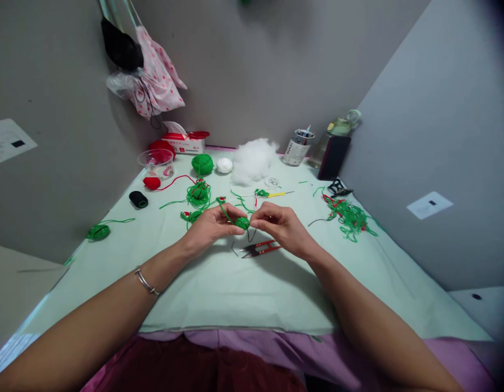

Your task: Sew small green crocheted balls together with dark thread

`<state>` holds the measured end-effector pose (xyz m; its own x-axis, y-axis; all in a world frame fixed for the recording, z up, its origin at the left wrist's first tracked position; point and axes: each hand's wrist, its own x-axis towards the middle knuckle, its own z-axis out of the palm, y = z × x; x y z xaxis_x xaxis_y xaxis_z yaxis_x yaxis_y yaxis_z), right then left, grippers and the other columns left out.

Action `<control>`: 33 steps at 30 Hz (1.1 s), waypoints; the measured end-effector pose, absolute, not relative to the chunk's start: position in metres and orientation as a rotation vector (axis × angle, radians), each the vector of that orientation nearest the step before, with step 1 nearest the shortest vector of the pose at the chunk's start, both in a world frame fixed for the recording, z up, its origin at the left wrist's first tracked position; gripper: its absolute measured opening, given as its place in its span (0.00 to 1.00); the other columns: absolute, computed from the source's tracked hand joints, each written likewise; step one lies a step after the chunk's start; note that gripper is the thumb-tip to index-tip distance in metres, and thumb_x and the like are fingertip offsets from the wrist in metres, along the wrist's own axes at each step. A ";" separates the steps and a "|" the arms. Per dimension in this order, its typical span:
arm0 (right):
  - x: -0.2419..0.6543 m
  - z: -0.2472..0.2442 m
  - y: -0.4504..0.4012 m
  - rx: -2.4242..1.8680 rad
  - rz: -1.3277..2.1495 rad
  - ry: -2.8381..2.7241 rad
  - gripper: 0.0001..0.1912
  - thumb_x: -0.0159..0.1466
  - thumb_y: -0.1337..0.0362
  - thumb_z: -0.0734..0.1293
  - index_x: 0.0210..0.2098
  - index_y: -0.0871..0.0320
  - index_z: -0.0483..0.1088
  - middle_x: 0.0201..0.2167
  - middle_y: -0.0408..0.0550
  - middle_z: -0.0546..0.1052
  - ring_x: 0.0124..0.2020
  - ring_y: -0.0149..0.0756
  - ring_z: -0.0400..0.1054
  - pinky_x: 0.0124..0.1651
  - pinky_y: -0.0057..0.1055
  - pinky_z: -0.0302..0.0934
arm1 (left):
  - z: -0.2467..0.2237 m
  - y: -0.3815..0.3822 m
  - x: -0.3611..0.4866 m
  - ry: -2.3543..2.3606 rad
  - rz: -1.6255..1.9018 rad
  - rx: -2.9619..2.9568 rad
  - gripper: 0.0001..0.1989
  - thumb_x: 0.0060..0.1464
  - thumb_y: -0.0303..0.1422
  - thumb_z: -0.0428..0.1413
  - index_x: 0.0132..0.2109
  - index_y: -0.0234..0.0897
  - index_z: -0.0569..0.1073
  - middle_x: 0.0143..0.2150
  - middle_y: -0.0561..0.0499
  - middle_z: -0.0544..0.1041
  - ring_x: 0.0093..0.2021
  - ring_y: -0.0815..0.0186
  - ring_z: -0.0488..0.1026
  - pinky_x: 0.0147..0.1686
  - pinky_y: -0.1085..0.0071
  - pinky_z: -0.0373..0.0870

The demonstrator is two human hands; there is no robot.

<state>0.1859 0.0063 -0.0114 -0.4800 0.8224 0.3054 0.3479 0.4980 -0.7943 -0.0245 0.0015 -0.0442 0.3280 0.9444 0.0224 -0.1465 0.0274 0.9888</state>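
Observation:
My left hand (pixel 217 223) grips a small green crocheted piece (pixel 242 222) between thumb and fingers near the middle of the table. Just right of it, the thumb and fingertips of my right hand (pixel 276 222) are pinched together close to the piece; what they hold is too small to make out. A dark thread (pixel 250 236) hangs in a loop below, between the hands. Red-handled thread snips (pixel 262 248) lie on the cloth under my right hand. Behind the hands is a yellow-handled hook (pixel 277 194).
Green yarn balls (pixel 202 164), white stuffing (pixel 255 159), a red ball (pixel 152 183) and a black spool (pixel 138 199) lie around. A tin (pixel 298 148), bottle (pixel 342 128) and phone (pixel 334 158) stand at the back right. Yarn scraps (pixel 352 218) lie right.

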 end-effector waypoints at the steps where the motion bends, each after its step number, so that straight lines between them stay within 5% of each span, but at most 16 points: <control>1: 0.184 -0.013 0.006 -0.965 0.896 -2.027 0.07 0.64 0.64 0.69 0.31 0.60 0.75 0.28 0.44 0.71 0.29 0.30 0.63 0.34 0.28 0.58 | -0.044 0.001 -0.023 0.860 1.029 1.233 0.18 0.39 0.30 0.71 0.40 0.37 0.78 0.38 0.51 0.77 0.39 0.65 0.73 0.43 0.66 0.69; 16: 0.178 -0.024 0.003 -1.021 0.922 -1.931 0.03 0.65 0.68 0.66 0.38 0.59 0.71 0.28 0.43 0.73 0.28 0.30 0.69 0.34 0.29 0.65 | -0.048 -0.002 -0.017 0.891 1.182 1.346 0.15 0.44 0.31 0.69 0.37 0.36 0.73 0.36 0.52 0.75 0.39 0.65 0.73 0.43 0.65 0.67; 27: 0.171 -0.033 -0.007 -0.933 0.088 -2.340 0.09 0.70 0.69 0.61 0.43 0.57 0.73 0.36 0.50 0.76 0.35 0.34 0.70 0.36 0.28 0.62 | -0.054 -0.006 -0.009 0.991 1.203 1.519 0.11 0.48 0.34 0.67 0.34 0.37 0.72 0.32 0.54 0.70 0.35 0.66 0.66 0.39 0.68 0.63; 33: 0.177 -0.021 -0.005 -0.989 0.195 -2.214 0.07 0.68 0.70 0.63 0.37 0.58 0.73 0.30 0.46 0.73 0.29 0.29 0.67 0.32 0.25 0.59 | -0.050 -0.007 -0.013 0.822 1.081 1.532 0.14 0.51 0.32 0.65 0.45 0.38 0.75 0.43 0.49 0.75 0.45 0.62 0.70 0.50 0.64 0.65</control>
